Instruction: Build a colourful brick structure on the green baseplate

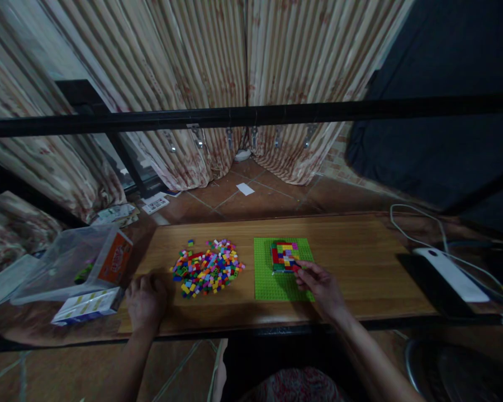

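Observation:
On the green baseplate (262, 279) sits a low, multicoloured block build (284, 254) of red, yellow, blue and other small bricks. My right hand (318, 282) reaches in from the right, thumb and forefinger pinched on a small red brick (296, 268) at the build's near right corner. Whether that brick is pressed onto the build I cannot tell. My left hand (145, 304) rests on the tabletop at the left, palm down with loosely bent fingers, holding nothing that shows. Just right of it spreads a pile of loose toy bricks (209, 268) in many colours.
The wooden tabletop (352, 262) carries the pile and baseplate. Left of it stand a clear plastic box (62, 268) with an orange label and a white carton (88, 306). At right lie a white device (450, 273) and cable (440, 215). A black bar (251, 116) crosses beyond the table.

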A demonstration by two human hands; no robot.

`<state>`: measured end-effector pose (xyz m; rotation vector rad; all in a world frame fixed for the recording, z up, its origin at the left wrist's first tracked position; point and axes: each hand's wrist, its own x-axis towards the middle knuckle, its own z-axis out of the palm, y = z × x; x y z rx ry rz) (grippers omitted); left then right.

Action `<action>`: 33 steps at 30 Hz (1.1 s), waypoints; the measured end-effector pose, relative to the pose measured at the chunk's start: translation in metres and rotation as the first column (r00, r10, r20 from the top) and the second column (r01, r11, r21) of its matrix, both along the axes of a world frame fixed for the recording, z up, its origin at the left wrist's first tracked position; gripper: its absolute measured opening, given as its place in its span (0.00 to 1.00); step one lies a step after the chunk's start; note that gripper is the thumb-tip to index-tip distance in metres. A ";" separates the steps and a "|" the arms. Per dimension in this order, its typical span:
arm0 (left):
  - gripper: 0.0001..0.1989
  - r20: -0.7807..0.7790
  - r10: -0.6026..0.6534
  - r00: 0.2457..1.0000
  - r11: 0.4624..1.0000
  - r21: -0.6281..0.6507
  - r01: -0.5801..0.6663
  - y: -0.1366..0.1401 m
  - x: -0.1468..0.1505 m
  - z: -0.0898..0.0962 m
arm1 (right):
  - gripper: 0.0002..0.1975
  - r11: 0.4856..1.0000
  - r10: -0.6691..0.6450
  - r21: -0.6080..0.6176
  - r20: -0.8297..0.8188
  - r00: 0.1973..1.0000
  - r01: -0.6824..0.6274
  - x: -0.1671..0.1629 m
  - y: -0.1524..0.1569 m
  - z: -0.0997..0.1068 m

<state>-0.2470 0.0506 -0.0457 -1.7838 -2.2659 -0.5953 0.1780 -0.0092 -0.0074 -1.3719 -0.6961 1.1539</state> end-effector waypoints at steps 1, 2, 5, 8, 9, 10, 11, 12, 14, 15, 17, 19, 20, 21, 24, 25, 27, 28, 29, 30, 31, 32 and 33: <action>0.16 0.004 0.004 1.000 1.000 0.001 -0.004 0.000 0.000 0.000 | 0.23 1.000 -0.006 0.006 0.026 1.000 0.006 0.002 0.000 0.000; 0.16 0.005 0.007 1.000 1.000 0.000 -0.007 0.000 0.001 0.001 | 0.22 1.000 -0.008 0.008 0.047 0.999 0.008 0.003 -0.001 0.000; 0.16 -0.011 0.007 1.000 1.000 -0.010 -0.007 -0.001 0.002 0.001 | 0.21 1.000 0.002 0.003 0.082 0.997 -0.002 0.001 -0.002 0.000; 0.16 -0.030 0.003 1.000 1.000 -0.022 -0.004 -0.001 0.002 0.000 | 0.20 0.998 0.058 -0.011 0.080 0.995 -0.058 -0.011 -0.003 0.000; 0.17 -0.032 0.004 0.999 1.000 -0.020 -0.005 -0.001 0.002 0.000 | 0.20 0.996 0.089 -0.014 0.073 0.993 -0.088 -0.017 -0.003 -0.001; 0.17 -0.033 0.004 0.999 1.000 -0.018 -0.005 -0.001 0.002 -0.001 | 0.20 0.993 0.120 -0.013 0.064 0.991 -0.119 -0.022 -0.003 -0.001; 0.18 -0.030 0.003 1.000 1.000 -0.015 -0.003 -0.001 0.002 -0.001 | 0.19 0.989 0.147 -0.010 0.056 0.988 -0.147 -0.026 -0.003 -0.001; 0.18 -0.026 -0.002 1.000 1.000 -0.014 0.002 0.000 0.001 -0.001 | 0.18 0.986 0.167 -0.005 0.053 0.985 -0.167 -0.030 -0.003 -0.002; 0.18 -0.018 -0.017 1.000 1.000 -0.015 0.016 0.000 0.001 -0.002 | 0.18 0.983 0.180 0.008 0.061 0.982 -0.181 -0.035 -0.001 -0.002; 0.18 -0.014 -0.021 1.000 1.000 -0.013 0.021 0.000 0.001 -0.002 | 0.18 0.984 0.177 0.015 0.074 0.981 -0.179 -0.036 0.000 -0.003; 0.19 -0.011 -0.018 1.000 1.000 -0.005 0.018 0.000 0.001 -0.002 | 0.18 0.985 0.167 0.024 0.118 0.979 -0.171 -0.034 0.002 -0.003; 0.19 -0.013 -0.010 1.000 1.000 -0.004 0.010 0.000 0.001 -0.002 | 0.18 0.986 0.154 0.029 0.179 0.972 -0.161 -0.029 0.004 -0.004; 0.19 -0.013 -0.005 1.000 1.000 -0.003 0.005 0.000 0.001 -0.002 | 0.18 0.987 0.147 0.032 0.220 0.964 -0.158 -0.025 0.006 -0.004; 0.19 -0.012 -0.002 1.000 1.000 -0.004 0.002 0.000 0.001 -0.002 | 0.18 0.987 0.139 0.038 0.268 0.953 -0.155 -0.022 0.007 -0.003; 0.19 -0.004 -0.003 1.000 1.000 -0.015 0.003 -0.001 0.001 -0.002 | 0.17 0.985 0.112 0.069 0.427 0.897 -0.156 -0.012 0.013 -0.001; 0.19 0.000 -0.001 1.000 1.000 -0.018 0.001 -0.001 0.001 -0.002 | 0.16 0.985 0.099 0.081 0.470 0.877 -0.154 -0.010 0.015 0.001; 0.19 0.012 0.007 1.000 1.000 -0.018 -0.006 -0.001 0.002 -0.002 | 0.16 0.983 0.070 0.106 0.535 0.842 -0.149 -0.006 0.020 0.004; 0.18 0.021 0.014 1.000 1.000 -0.013 -0.013 -0.001 0.002 -0.002 | 0.16 0.982 0.060 0.117 0.560 0.826 -0.151 -0.005 0.022 0.006; 0.18 0.031 0.018 0.999 1.000 -0.008 -0.017 -0.001 0.002 -0.002 | 0.15 0.980 0.051 0.130 0.580 0.813 -0.154 -0.004 0.024 0.008; 0.18 0.039 0.018 0.999 1.000 -0.005 -0.018 -0.001 0.002 -0.002 | 0.15 0.977 0.042 0.143 0.598 0.800 -0.158 -0.003 0.026 0.009; 0.17 0.042 0.017 0.999 1.000 -0.004 -0.016 -0.001 0.002 -0.002 | 0.14 0.974 0.033 0.156 0.614 0.788 -0.162 -0.002 0.028 0.011; 0.18 0.039 0.017 0.999 1.000 -0.005 -0.017 -0.001 0.003 -0.002 | 0.13 0.972 0.020 0.169 0.629 0.777 -0.162 -0.002 0.030 0.012; 0.18 0.032 0.017 0.999 1.000 -0.008 -0.017 -0.001 0.003 -0.002 | 0.13 0.970 0.006 0.181 0.643 0.766 -0.160 -0.001 0.032 0.013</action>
